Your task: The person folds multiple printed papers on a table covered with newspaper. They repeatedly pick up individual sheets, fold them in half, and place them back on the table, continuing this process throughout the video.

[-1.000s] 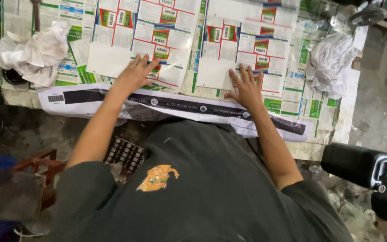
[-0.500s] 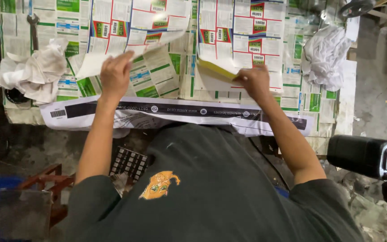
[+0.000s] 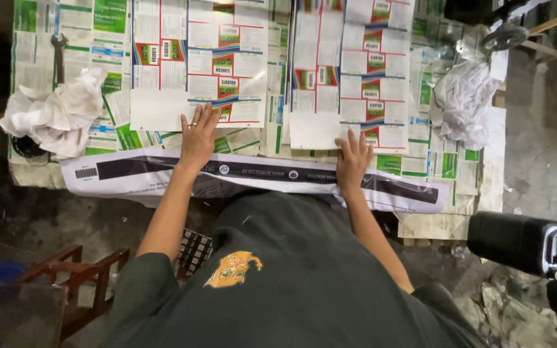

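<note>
A table point(image 3: 478, 193) is covered with printed label sheets in white, green, red and blue. My left hand point(image 3: 198, 137) lies flat, fingers spread, on the lower edge of one white printed sheet point(image 3: 195, 71). My right hand point(image 3: 354, 159) rests flat on the bottom of a second stack of printed sheets point(image 3: 349, 77). Neither hand grips anything. A long white banner with a black stripe point(image 3: 253, 174) hangs along the table's near edge under my wrists.
A crumpled white cloth point(image 3: 56, 116) lies at the left with a wrench point(image 3: 59, 55) behind it. Another crumpled white rag point(image 3: 462, 103) sits at the right. A black seat with a metal bracket point(image 3: 527, 241) is at lower right, a wooden stool point(image 3: 78, 283) at lower left.
Half a second ago both hands were lifting sheets off the table. Now the sheets lie flat and both palms press down on them.
</note>
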